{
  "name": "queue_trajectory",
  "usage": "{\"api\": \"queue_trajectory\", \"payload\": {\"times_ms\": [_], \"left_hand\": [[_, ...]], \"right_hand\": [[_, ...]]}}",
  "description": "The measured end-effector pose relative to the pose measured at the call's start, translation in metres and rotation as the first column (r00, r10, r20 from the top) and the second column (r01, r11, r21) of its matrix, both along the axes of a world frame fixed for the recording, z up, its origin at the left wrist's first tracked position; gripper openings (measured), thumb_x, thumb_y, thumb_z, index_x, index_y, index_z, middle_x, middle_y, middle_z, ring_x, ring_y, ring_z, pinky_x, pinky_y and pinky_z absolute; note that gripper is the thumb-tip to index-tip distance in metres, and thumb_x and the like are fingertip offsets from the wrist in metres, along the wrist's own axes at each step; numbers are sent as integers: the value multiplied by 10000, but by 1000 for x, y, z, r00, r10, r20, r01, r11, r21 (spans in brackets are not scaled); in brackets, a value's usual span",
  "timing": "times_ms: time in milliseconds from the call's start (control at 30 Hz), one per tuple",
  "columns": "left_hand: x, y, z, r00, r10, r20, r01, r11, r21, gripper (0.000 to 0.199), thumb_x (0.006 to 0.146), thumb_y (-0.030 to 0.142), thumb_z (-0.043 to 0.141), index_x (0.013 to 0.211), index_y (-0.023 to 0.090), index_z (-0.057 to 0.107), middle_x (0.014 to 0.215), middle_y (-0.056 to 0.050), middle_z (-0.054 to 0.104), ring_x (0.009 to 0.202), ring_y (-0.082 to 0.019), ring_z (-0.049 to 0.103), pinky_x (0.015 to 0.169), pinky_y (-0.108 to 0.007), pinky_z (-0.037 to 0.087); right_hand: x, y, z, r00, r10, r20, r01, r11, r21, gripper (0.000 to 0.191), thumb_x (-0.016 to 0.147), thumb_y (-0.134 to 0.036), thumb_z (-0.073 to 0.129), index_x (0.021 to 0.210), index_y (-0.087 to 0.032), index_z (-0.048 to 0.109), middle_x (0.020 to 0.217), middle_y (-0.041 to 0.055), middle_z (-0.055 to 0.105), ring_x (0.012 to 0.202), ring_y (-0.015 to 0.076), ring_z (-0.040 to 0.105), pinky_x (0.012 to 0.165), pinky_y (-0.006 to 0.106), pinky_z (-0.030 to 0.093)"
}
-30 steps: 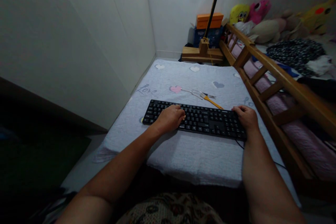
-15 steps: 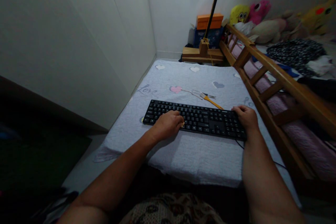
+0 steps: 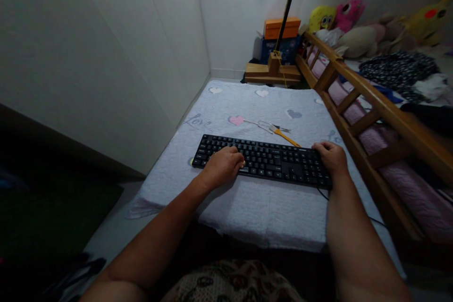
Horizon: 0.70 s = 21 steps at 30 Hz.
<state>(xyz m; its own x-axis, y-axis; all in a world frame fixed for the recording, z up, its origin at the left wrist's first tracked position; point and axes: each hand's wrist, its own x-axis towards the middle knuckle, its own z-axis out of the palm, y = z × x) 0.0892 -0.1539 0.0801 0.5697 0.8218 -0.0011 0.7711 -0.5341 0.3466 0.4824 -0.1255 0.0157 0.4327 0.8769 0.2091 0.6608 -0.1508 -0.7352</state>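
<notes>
A black keyboard (image 3: pixel 274 163) lies flat across the cloth-covered table (image 3: pixel 262 212). Over its left part rests my left hand (image 3: pixel 224 165), fingers closed around something small and tan at the fingertips, too small to name. At the keyboard's right end, my right hand (image 3: pixel 331 156) grips the edge between thumb and fingers. Just behind the keyboard lies a brush with an orange handle (image 3: pixel 287 138). Beside it are thin metal tweezers (image 3: pixel 256 124) and another slim tool with a dark part (image 3: pixel 282 128).
A wooden bed rail (image 3: pixel 375 108) runs along the table's right side, with plush toys (image 3: pixel 322 19) beyond it. Behind the table stand a wooden stand base (image 3: pixel 272 73) and an orange box (image 3: pixel 282 28). A pale panel (image 3: pixel 141 56) borders the left. A cable runs under my right wrist.
My left hand has shifted slightly left along the keyboard. My right hand and the keyboard have stayed in place.
</notes>
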Motion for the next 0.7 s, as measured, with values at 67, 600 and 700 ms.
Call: {"api": "queue_trajectory", "payload": {"times_ms": [67,600,700], "left_hand": [[-1,-2,0,1000,-2,2,2,1000,-14,230,980,203,527,944,180,753,991,-82,682,972,-217,628,887,-325,493],[-4,-3,-4,999,27,26,-28,1000,13,233,994,230,521,967,183,748,993,-82,675,994,-216,635,898,-318,498],[-5,-4,-4,1000,0,23,1,1000,-7,218,979,208,531,948,189,746,982,-72,672,984,-207,636,891,-306,496]], "right_hand": [[0,0,0,1000,-9,-7,9,1000,-10,327,647,-529,606,581,-215,669,568,21,623,632,209,553,618,331,388],[-5,-2,7,1000,-13,-2,13,999,-46,330,642,-540,573,589,-223,651,594,36,619,668,224,557,647,343,393],[-6,-2,7,1000,-16,3,16,999,-49,331,637,-539,572,593,-221,657,601,40,625,672,227,563,654,347,399]]}}
